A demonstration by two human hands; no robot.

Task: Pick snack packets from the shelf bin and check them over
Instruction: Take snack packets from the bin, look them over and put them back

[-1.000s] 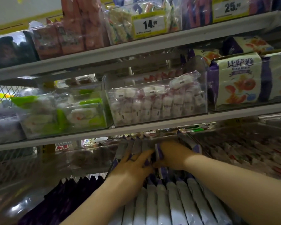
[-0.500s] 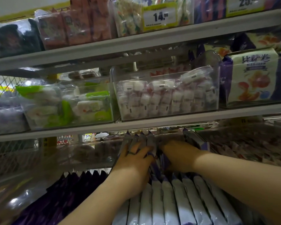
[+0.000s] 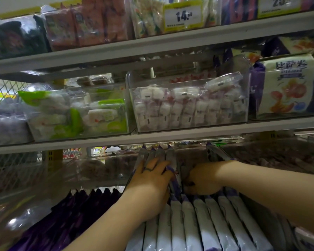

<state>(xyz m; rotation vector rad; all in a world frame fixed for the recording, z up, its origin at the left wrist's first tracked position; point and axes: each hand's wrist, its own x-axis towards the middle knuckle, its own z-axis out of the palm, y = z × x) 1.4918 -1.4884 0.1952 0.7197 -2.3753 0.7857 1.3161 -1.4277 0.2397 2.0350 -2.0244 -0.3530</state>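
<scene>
Packets [image 3: 188,225] stand on edge in the bottom bin [image 3: 277,230]: light, slippery film (probably brittle inside), best pinched at the top seam. Left hand [image 3: 149,182] presses flat against them; right hand [image 3: 203,180] curls among them, grip unclear.

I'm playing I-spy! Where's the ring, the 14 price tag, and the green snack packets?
ring [image 3: 148,169]: head view, its band.
14 price tag [image 3: 183,16]: head view, the number.
green snack packets [image 3: 102,115]: head view, front packet's middle.

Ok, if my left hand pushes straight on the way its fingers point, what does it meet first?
The upright packets at the bin's back; the left hand's fingers seem to rest on them.
</scene>
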